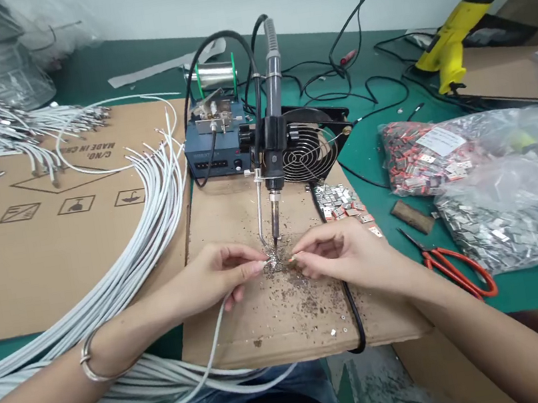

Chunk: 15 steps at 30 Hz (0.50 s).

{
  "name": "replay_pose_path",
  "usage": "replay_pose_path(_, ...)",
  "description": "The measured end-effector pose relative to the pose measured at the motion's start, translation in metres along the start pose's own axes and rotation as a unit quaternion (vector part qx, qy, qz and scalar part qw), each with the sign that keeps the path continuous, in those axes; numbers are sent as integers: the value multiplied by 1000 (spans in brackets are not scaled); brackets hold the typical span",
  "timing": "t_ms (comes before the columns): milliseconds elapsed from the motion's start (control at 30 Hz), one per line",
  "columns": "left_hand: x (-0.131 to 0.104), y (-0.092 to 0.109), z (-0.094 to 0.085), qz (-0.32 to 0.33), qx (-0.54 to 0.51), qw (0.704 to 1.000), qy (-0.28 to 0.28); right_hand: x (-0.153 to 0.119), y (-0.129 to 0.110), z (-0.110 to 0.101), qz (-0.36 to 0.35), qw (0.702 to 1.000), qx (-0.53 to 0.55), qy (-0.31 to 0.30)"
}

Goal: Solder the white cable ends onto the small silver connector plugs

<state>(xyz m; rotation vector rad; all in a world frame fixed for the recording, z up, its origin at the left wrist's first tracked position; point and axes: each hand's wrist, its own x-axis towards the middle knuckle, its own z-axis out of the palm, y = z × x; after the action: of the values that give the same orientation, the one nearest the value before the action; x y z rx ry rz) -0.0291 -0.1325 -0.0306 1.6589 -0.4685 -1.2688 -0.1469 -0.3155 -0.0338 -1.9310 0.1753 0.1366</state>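
Note:
Between the thumb and fingers of my left hand [226, 272] is the end of a white cable [216, 340], whose length hangs down toward my lap. My right hand [334, 252] pinches a small connector [292, 260] with an orange part; most of it is hidden by the fingertips. Both hands are close to the tip of an upright soldering iron [274, 126], one on either side. Under the tip lies a patch of shiny solder bits and dark specks. A thin metal feed tube [259, 209] ends beside the iron's tip.
Behind stand a blue solder feeder [213, 149], a solder spool [217, 74] and a black fan [309, 151]. Loose connectors [336, 198], red-handled scissors [455, 268] and bagged metal parts [498, 214] lie right. Bundled white cables [151, 226] curve across the left cardboard.

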Motion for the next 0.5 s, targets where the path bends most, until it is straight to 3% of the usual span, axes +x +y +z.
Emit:
replay_pose_path(167,0,-3,1,3,-33,999,-5,5,4,12,99,973,209,16)
replay_pose_path(333,4,-1,4,23,-59,998,20,9,2,21,153,948,275,42)
replay_pose_path(500,6,1,4,27,-47,998,13,11,4,25,153,933,323,41)
